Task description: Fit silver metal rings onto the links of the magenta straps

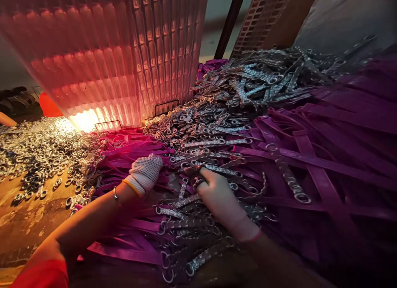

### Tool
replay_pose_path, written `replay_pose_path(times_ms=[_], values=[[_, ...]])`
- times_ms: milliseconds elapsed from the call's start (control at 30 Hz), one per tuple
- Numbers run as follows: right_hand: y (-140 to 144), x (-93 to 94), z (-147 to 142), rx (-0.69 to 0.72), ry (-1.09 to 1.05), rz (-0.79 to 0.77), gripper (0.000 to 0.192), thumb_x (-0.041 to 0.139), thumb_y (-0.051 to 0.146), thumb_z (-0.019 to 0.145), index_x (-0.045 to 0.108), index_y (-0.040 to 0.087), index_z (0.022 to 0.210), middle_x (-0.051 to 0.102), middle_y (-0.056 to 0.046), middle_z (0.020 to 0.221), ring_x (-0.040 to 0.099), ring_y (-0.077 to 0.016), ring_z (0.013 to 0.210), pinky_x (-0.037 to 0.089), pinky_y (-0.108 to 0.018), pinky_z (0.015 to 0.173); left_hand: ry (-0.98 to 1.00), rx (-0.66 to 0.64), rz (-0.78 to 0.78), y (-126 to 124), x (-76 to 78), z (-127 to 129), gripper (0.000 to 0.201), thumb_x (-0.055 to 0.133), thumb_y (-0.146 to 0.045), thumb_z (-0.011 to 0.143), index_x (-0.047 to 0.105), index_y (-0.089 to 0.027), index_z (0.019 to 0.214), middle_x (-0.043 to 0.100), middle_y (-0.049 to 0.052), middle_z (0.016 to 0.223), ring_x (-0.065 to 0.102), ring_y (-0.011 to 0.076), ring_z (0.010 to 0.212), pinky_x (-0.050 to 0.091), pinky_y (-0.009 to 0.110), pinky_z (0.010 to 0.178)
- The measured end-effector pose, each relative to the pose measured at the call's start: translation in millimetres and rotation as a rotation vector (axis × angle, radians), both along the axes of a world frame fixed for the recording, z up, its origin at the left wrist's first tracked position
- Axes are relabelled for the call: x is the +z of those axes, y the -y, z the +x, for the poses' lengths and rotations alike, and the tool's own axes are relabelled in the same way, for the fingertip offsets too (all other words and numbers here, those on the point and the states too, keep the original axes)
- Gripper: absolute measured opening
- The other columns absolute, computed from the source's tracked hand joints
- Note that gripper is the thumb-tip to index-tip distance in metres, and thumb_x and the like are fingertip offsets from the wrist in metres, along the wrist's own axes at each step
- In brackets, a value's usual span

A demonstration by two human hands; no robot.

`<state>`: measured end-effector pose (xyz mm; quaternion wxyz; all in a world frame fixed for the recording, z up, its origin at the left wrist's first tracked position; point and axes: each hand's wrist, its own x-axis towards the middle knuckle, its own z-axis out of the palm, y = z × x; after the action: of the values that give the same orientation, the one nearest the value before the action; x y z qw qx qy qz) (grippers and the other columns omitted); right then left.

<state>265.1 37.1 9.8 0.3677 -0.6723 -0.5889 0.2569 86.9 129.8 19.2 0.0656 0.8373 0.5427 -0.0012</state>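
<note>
My left hand (pixel 146 170), in a white dotted glove with a yellow cuff, is curled closed over a heap of bright pink-purple straps (pixel 130 149). What its fingers hold, if anything, is hidden. To its right, my right hand (pixel 218 199), in a pale glove, has thumb and fingers pinched at a dark metal ring (pixel 198 181) among chain-like metal strips with ringed ends. One such metal strip (pixel 182 188) lies just left of the fingers. More strips (pixel 204 255) and purple straps (pixel 127 250) lie below both hands.
A ribbed translucent plastic screen (pixel 102 60) stands at the back, lit by a lamp glow behind it. Loose metal rings (pixel 37 159) cover the wooden table (pixel 46 222) on the left. Metal strips (pixel 248 81) pile up at the back right, beside long purple straps (pixel 328 164).
</note>
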Motion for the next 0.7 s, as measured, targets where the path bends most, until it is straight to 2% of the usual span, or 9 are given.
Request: replay_pose_path(times_ms=[100,200,267,333,433,567,633,700], values=[[4,2.9,-2,0.038,0.038,0.015,0.019,0.044,0.022,0.075,0.062,0.020,0.071,0.060,-0.001,0.059,0.045,-0.0161,0.059,0.034,-0.026,0.056,-0.064,0.020,0.005,-3,-1.2,-6,0.025,0.047,-0.018,0.089,0.064,-0.012,0.106,0.065,0.017,0.096,0.067,0.0298,0.083,0.050,0.041,0.073],[9,5.9,-7,0.083,0.049,-0.008,0.020,0.047,0.023,0.079,0.066,0.021,0.077,0.062,-0.001,0.061,0.050,-0.0170,0.062,0.036,-0.025,0.058,-0.098,-0.011,0.028,-2,5.3,-22,0.027,0.045,-0.018,0.089,0.064,-0.014,0.109,0.063,0.016,0.107,0.066,0.0288,0.087,0.050,0.042,0.076],[11,7.8,-9,0.081,0.066,-0.031,0.019,0.048,0.020,0.079,0.067,0.021,0.079,0.064,-0.002,0.063,0.054,-0.0183,0.065,0.038,-0.026,0.061,-0.061,-0.050,0.061,6,8.3,-33,0.030,0.044,-0.019,0.090,0.063,-0.017,0.112,0.061,0.015,0.113,0.064,0.0276,0.092,0.049,0.040,0.079],[13,8.6,-11,0.066,0.098,-0.042,0.020,0.048,0.015,0.077,0.067,0.020,0.080,0.066,-0.004,0.066,0.057,-0.0198,0.068,0.040,-0.027,0.065,0.014,-0.127,0.036,18,5.2,-38,0.028,0.046,-0.020,0.089,0.064,-0.018,0.111,0.061,0.012,0.110,0.063,0.0254,0.093,0.049,0.036,0.081],[12,5.1,-13,0.068,0.124,-0.012,0.026,0.046,0.010,0.074,0.068,0.019,0.085,0.071,-0.007,0.078,0.061,-0.0216,0.078,0.044,-0.028,0.074,0.102,-0.214,-0.118,38,-11.6,-29,0.025,0.054,-0.019,0.083,0.067,-0.019,0.104,0.064,0.012,0.103,0.064,0.0242,0.084,0.049,0.034,0.077],[10,-6.0,-15,0.125,0.101,0.058,0.037,0.043,0.008,0.073,0.069,0.018,0.097,0.073,-0.008,0.094,0.064,-0.0228,0.093,0.046,-0.031,0.086,0.185,-0.148,-0.183,49,-31.9,-3,0.023,0.058,-0.015,0.080,0.070,-0.019,0.099,0.066,0.013,0.086,0.064,0.0249,0.069,0.048,0.036,0.069],[10,-10.3,-17,0.155,0.111,0.056,0.039,0.042,0.008,0.074,0.069,0.017,0.100,0.073,-0.010,0.097,0.064,-0.0239,0.092,0.048,-0.034,0.087,0.208,-0.112,-0.155,52,-31.4,-1,0.017,0.059,-0.014,0.078,0.070,-0.017,0.090,0.066,0.012,0.079,0.064,0.0253,0.069,0.048,0.036,0.070],[12,-11.9,-22,0.192,0.144,0.040,0.039,0.043,0.008,0.073,0.070,0.016,0.100,0.073,-0.011,0.095,0.065,-0.0246,0.090,0.048,-0.035,0.085,0.279,-0.097,-0.139,60,-25.0,-12,0.017,0.059,-0.013,0.077,0.070,-0.017,0.088,0.067,0.012,0.083,0.065,0.0250,0.075,0.049,0.035,0.073]])
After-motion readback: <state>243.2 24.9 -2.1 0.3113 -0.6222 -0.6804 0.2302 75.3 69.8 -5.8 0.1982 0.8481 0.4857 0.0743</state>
